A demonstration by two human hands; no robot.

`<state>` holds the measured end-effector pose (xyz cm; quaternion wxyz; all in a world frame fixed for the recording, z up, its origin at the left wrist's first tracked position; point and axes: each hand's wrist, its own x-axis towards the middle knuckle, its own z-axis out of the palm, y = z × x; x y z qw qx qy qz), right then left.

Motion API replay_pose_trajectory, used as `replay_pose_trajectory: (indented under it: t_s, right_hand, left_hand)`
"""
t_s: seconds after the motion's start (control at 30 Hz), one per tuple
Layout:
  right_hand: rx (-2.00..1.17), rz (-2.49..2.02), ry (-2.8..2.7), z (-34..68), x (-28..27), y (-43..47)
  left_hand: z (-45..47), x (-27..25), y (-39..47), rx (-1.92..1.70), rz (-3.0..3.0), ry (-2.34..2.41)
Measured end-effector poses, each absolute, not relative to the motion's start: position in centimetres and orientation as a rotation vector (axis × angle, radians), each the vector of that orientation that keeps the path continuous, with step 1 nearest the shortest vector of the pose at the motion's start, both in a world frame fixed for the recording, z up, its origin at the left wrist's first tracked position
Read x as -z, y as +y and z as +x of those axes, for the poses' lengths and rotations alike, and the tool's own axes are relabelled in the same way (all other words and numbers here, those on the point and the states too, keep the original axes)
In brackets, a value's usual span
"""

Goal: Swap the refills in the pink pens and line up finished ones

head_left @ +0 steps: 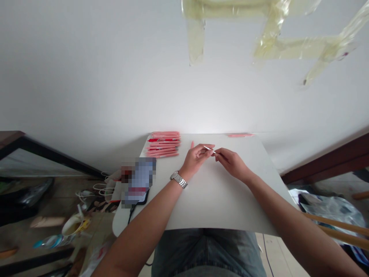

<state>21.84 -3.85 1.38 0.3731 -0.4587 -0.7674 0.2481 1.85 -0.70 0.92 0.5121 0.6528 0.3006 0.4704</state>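
Observation:
Over the middle of the white table, my hands meet at a slim white rod that looks like a pen refill. My left hand, with a metal watch on its wrist, pinches it between thumb and fingers. The fingertips of my right hand are closed at its right end. Behind my left hand a short pink piece sticks up; whether it is held or lying there I cannot tell. To the left lies a stack of pink pens, a red one among them.
One pink pen lies along the wall at the back right. A phone, blurred out, rests with its cable at the left edge. Cables, a cup and a bottle are on the left; plastic bags on the right.

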Motion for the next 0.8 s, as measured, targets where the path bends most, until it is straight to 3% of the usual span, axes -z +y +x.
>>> replay_pose_trajectory:
  t_s: [0.2,0.47,0.8]
  right_hand:
    - [-0.618,-1.139,-1.990,21.9,-1.2,-3.7]
    - [-0.752,-1.184,-1.801,22.5,-1.0,-3.4]
    - [-0.616,-1.199,-1.496,23.1,-0.7,-2.6]
  left_hand:
    - [1.7,-0.8,-0.6,-1.186,1.559,0.800]
    - [1.0,-0.4,0.8,-1.570,1.360,0.946]
    - [1.2,0.0,0.6,-1.456,1.558,0.974]
